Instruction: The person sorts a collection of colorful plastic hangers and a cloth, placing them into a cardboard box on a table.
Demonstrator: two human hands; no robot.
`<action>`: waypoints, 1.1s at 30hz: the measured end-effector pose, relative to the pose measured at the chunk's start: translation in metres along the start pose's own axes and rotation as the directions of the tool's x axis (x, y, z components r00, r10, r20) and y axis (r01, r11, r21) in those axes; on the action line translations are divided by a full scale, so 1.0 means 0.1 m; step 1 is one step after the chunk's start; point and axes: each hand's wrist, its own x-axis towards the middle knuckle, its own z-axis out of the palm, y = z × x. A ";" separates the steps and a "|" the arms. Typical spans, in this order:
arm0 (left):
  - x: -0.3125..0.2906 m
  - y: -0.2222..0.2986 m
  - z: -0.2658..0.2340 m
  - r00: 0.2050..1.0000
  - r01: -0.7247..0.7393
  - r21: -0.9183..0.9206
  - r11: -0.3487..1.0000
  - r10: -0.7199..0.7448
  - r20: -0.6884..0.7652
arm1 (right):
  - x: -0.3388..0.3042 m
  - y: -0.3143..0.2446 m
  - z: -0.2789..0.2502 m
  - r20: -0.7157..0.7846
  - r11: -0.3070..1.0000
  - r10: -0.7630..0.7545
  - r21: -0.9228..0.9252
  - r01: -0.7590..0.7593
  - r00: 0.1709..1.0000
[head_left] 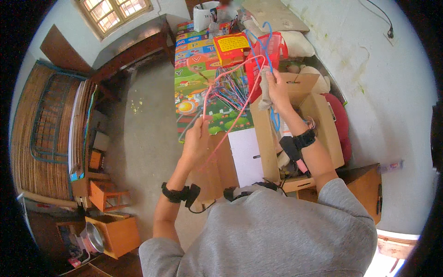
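A pink wire clothes hanger stretches between my hands above the table. My left hand is closed round one side of it. In my right hand are a grey cloth and, it seems, a blue clothes hanger, which sticks up past the fingers. The cloth lies against the far corner of the pink hanger; my fingers partly hide how it is held. Beyond the hanger, a pile of thin coloured hangers rests on the patterned mat.
An open cardboard box with mixed items stands under my right forearm. Behind it are a red bag and a red-and-yellow box. A white board lies left of the cardboard box. An orange stool stands on the floor at left.
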 end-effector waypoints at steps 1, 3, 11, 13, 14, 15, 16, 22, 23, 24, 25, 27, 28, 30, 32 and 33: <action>-0.02 -0.06 -0.02 1.000 0.002 -0.022 1.000 -0.002 0.002 | 0.04 0.01 -0.04 -0.015 1.000 -0.008 -0.024 0.008 1.000; -0.05 -0.17 -0.08 0.999 0.047 -0.016 0.999 -0.047 0.014 | 0.08 0.04 -0.13 0.010 0.994 0.095 0.050 -0.095 0.995; 0.08 -1.27 -0.06 0.997 0.064 -0.013 0.998 -0.063 0.043 | 0.01 0.13 -0.31 -0.075 0.956 -0.087 -0.288 0.062 0.993; 0.03 -1.64 0.14 0.970 0.219 0.038 0.975 -0.222 0.101 | -0.08 0.11 -0.28 -0.063 0.928 -0.047 -0.372 0.020 0.997; 0.01 -1.80 0.26 0.957 0.237 0.035 0.971 -0.239 0.166 | -0.13 0.10 -0.26 -0.043 0.945 0.039 -0.322 -0.051 0.998; 0.00 -1.95 0.42 0.939 0.256 0.030 0.966 -0.256 0.232 | -0.18 0.10 -0.24 -0.005 0.956 0.116 -0.269 -0.113 0.993; -0.01 -2.10 0.56 0.922 0.266 0.014 0.964 -0.259 0.290 | -0.23 0.09 -0.22 0.045 0.967 0.163 -0.206 -0.151 0.986; -0.19 -2.78 1.17 0.873 0.375 0.066 0.925 -0.376 0.309 | -0.51 0.19 -0.14 0.123 0.951 0.181 -0.273 -0.142 0.976; -0.26 -2.90 1.19 0.880 0.362 0.108 0.926 -0.378 0.288 | -0.55 0.21 -0.14 0.141 0.960 0.115 -0.269 -0.073 0.983; -0.35 -3.03 1.17 0.883 0.351 0.173 0.920 -0.387 0.266 | -0.58 0.22 -0.15 0.152 0.960 0.134 -0.266 -0.090 0.979; -0.44 -3.16 1.12 0.895 0.325 0.235 0.916 -0.378 0.235 | -0.61 0.23 -0.16 0.165 0.960 0.153 -0.260 -0.107 0.974; -0.62 -3.43 1.03 0.839 0.457 0.312 0.833 -0.520 0.159 | -0.66 0.24 -0.16 0.182 0.955 0.188 -0.263 -0.136 0.965; -0.69 -3.56 0.99 0.806 0.518 0.344 0.783 -0.582 0.111 | -0.68 0.23 -0.15 0.188 0.950 0.202 -0.275 -0.146 0.961; -0.88 -3.79 0.93 0.743 0.606 0.365 0.707 -0.667 0.056 | -0.71 0.22 -0.12 0.196 0.950 0.186 -0.284 -0.126 0.963; -1.00 -3.97 0.93 0.703 0.646 0.371 0.668 -0.709 0.052 | -0.73 0.21 -0.08 0.192 0.958 0.126 -0.277 -0.070 0.973; -1.05 -4.04 0.94 0.691 0.653 0.371 0.660 -0.720 0.064 | -0.74 0.21 -0.06 0.203 0.961 0.128 -0.268 -0.071 0.971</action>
